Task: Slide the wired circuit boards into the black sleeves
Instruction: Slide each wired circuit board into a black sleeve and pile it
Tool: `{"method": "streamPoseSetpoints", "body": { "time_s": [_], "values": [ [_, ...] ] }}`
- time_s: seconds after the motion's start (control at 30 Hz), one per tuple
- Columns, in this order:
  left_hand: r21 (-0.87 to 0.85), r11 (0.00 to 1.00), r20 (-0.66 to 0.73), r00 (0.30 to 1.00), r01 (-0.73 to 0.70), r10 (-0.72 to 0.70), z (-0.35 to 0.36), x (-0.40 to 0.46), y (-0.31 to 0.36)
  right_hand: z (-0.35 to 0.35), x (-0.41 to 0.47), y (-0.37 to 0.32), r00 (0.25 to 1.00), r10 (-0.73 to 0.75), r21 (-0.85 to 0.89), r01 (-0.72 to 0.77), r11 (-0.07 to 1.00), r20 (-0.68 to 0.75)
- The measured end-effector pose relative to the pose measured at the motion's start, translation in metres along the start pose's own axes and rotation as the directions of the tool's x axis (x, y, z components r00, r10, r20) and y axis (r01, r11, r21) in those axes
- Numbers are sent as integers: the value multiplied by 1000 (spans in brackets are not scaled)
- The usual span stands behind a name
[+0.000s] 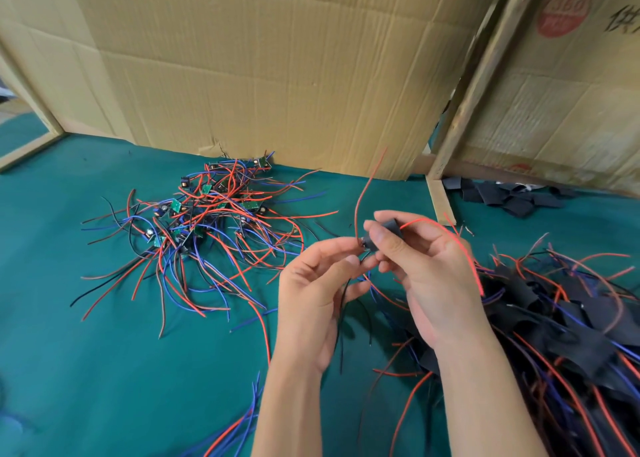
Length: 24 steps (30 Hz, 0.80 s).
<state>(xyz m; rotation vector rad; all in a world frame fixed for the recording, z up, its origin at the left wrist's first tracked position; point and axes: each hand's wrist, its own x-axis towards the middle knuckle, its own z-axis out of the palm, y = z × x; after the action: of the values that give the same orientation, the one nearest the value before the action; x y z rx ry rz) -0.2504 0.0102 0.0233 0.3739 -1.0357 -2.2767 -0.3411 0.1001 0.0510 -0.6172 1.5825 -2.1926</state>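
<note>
My right hand (pixel 429 276) pinches a black sleeve (pixel 390 229) between thumb and fingers, above the green table. A red wire comes out of the sleeve's far end and arcs over the hand. My left hand (pixel 318 290) pinches the wires at the sleeve's near end, where a small part of a circuit board (pixel 364 243) shows; another red wire rises from there. Black and blue wires hang below the left hand. A tangled pile of wired boards (pixel 204 221) lies at centre left. Boards inside black sleeves are heaped in a pile (pixel 568 321) at the right.
Empty black sleeves (pixel 509 197) lie at the back right beside a wooden frame post (pixel 441 197). Cardboard sheets (pixel 277 68) stand upright along the back. The green table cover (pixel 86 370) spreads to the front left, with loose wire ends at the bottom edge.
</note>
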Motion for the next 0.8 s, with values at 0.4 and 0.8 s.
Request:
{"method": "streamPoseSetpoints", "body": {
  "time_s": [0.4, 0.8],
  "values": [
    [75, 996, 50, 998, -38, 34, 1, 0, -1, -5, -1, -10, 999, 44, 3, -44, 999, -21],
    [-18, 994, 186, 978, 104, -99, -3, -1, 0, -6, 2, -12, 993, 12, 59, -5, 998, -115]
  ]
}}
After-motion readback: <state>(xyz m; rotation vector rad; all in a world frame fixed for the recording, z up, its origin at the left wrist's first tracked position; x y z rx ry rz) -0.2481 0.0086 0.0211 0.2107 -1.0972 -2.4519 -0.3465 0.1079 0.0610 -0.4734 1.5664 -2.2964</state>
